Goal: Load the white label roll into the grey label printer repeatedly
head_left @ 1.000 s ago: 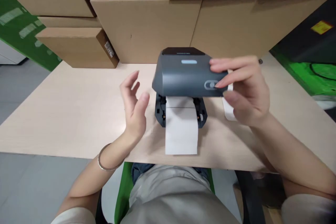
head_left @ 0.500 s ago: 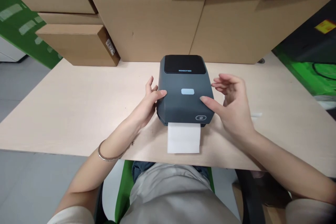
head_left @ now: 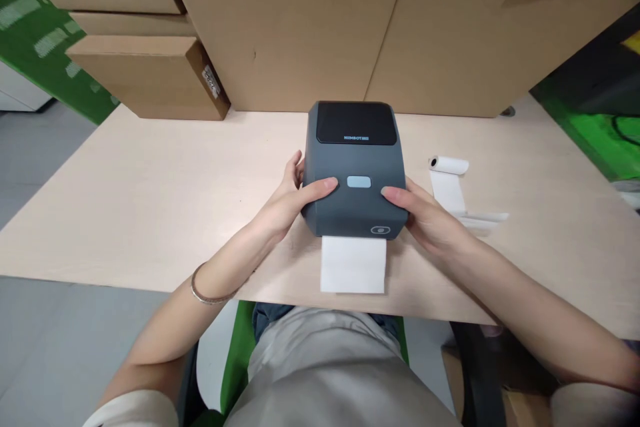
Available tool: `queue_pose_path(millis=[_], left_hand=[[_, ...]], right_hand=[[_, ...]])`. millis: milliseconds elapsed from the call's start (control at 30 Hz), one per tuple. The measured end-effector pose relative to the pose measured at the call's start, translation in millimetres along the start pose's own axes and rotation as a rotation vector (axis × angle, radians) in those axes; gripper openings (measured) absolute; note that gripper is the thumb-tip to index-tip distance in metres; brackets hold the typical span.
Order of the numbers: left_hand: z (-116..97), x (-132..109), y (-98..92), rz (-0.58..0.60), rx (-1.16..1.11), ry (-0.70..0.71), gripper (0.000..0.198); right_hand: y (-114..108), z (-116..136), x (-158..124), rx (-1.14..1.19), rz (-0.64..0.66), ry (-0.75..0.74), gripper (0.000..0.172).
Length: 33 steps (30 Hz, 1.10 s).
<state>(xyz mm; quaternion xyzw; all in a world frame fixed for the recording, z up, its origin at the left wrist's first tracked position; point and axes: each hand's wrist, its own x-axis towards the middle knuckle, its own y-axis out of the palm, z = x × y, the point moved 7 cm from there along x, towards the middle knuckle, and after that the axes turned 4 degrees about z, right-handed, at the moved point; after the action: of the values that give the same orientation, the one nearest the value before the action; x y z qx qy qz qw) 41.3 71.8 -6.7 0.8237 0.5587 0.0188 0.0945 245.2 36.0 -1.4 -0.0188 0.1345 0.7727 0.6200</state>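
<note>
A dark grey label printer [head_left: 356, 163] with a black top panel and a light blue button [head_left: 359, 182] stands at the middle of the table. White paper [head_left: 353, 265] sticks out of its front, toward me. My left hand [head_left: 295, 197] grips the printer's left side, thumb on the lid and fingers partly hidden behind the side. On the opposite side my right hand [head_left: 423, 210] clasps it, its thumb on the lid right of the button, its fingers hidden by the casing. Neither thumb touches the button.
To the right, a small white paper roll [head_left: 450, 165] lies partly unrolled on the table [head_left: 150, 213]. Large cardboard boxes [head_left: 290, 47] are stacked along the back. A smaller carton [head_left: 140, 83] stands at the back left. The table's front edge is close to my body.
My right hand has closed in from beside the printer onto its right side, uncovering the paper roll. My left thumb has slid further in across the lid. The printer looks slightly lifted or tilted.
</note>
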Motion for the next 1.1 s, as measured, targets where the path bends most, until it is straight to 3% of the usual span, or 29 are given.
queue_pose_path(millis=[133,333,433,500,567,667,767,833,1000,1100], left_hand=[[5,1,-6.8,-0.056,-0.137,-0.114,0.151],[10,7,-10.1,0.014,-0.089,-0.031,0.139],[11,7,-11.0,0.021,0.046,0.077,0.125],[1,3,-8.9,0.018,0.220,0.242,0.104],[-15,-4,-4.5,-0.004,0.454,0.447,0.080],[-32,-13,4.7,-0.006,0.753,0.642,0.047],[-36,-17,11.2,0.049,0.858,0.716,0.040],[-37,-18,12.9,0.063,0.868,0.749,0.041],[-36,-17,14.7,0.065,0.955,0.755,0.044],[-39,-16,15.8,0.082,0.990,0.767,0.046]], right_hand=[[-1,-1,0,0.013,-0.020,-0.001,0.068],[-1,1,0,-0.051,-0.011,-0.010,0.065],[-6,1,0,-0.179,-0.044,-0.059,0.076],[-16,12,-2,-0.373,-0.153,-0.228,0.086],[-18,31,-9,-0.655,-0.234,-0.487,0.076],[-1,52,-22,-1.059,-0.178,-0.885,0.041],[14,61,-30,-1.276,-0.086,-1.160,0.031],[16,61,-28,-1.332,-0.056,-1.159,0.027],[12,57,-14,-1.349,-0.021,-0.926,0.026],[16,59,-14,-1.345,0.007,-0.951,0.025]])
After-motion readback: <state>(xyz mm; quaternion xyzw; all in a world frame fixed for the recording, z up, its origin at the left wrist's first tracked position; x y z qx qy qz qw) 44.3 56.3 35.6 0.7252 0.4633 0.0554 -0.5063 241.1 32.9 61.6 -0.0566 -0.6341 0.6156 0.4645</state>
